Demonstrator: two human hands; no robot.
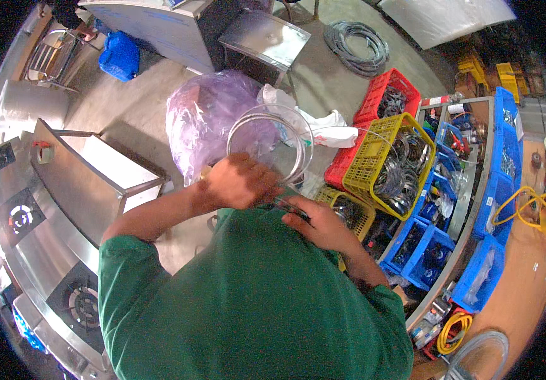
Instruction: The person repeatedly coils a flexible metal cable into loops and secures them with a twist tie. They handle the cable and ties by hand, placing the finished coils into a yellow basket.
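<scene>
The left hand [242,182] is curled into a fist around the lower left part of the coil [301,152], a ring of thin silver loops. The coil is held up in the air in front of the person's chest, with the purple bag [197,120] behind it on the floor [140,117].

The right hand [323,223] is just below and to the right of the coil. Its fingers are bent towards the thumb, near a thin dark item [290,206]. The item's kind, and whether the hand grips it firmly, cannot be told.

Status, as judged: the ring is formed, with most loops gathered into one bundle. One outer loop stands apart from the bundle on the right, so gathering appears incomplete. No tie is discernible on the visible part; the gripped part is hidden.

Similar coils [390,180] lie in the yellow crate [364,155], beside the red crate [366,109] and near the left edge of the rack [475,183]. The held coil is outside the yellow crate.
</scene>
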